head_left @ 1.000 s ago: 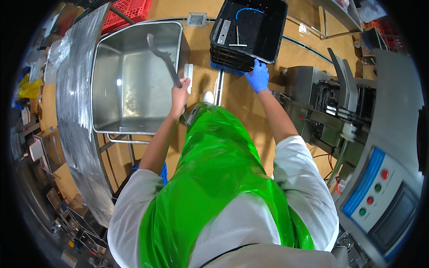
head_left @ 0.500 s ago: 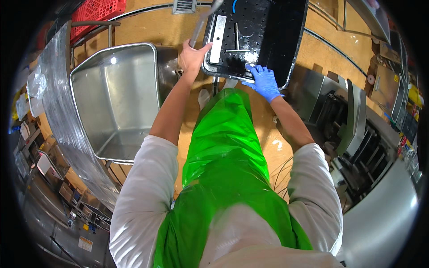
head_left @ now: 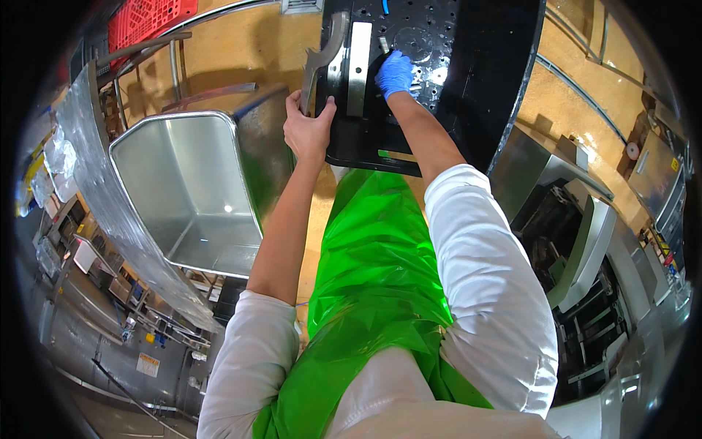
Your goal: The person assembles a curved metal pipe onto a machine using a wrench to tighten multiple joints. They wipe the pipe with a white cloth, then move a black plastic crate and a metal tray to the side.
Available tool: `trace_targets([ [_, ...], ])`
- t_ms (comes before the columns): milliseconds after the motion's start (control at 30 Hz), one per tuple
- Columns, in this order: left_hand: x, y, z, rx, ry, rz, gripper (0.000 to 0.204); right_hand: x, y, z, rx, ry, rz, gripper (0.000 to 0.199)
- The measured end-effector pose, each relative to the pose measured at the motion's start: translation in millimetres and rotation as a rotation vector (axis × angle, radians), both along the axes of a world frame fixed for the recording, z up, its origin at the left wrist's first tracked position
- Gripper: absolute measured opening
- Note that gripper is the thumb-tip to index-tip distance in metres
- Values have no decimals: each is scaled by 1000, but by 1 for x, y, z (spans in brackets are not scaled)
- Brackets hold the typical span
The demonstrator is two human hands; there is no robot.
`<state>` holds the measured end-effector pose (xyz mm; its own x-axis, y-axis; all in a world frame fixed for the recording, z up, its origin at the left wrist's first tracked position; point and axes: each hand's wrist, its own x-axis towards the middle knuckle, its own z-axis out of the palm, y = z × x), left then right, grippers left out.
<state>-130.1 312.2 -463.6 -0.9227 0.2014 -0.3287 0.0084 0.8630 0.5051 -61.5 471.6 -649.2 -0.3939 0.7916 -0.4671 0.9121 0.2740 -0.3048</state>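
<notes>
My bare left hand is closed on a curved grey metal piece with a notched edge, upright along the left side of a black perforated tub. Its thumb lies at the tub's rim; whether it also grips the rim I cannot tell. Inside the tub my right hand, in a blue glove, is closed round a T-shaped metal rod, mostly covered by the fingers. Between my hands a flat metal bar with a small hole lies in the tub. A blue strip shows at the far edge.
A deep stainless steel bin stands at my left, beside a plastic-wrapped rail. Behind it is a red crate. Metal machinery stands at my right. A floor drain lies beyond the tub.
My right hand has moved from the tub's near rim inward and closed on the T-shaped rod. The tub appears nearer, and the curved metal piece in my left hand shows more fully.
</notes>
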Motion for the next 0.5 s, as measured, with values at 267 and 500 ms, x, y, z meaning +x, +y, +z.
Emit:
trace_targets([
  [267,3,16,15,33,-51,16,49,7,-24,-5,-286,355,-396,38],
  [500,-3,25,6,66,-12,-1,51,-30,-38,35,-248,101,-277,70],
])
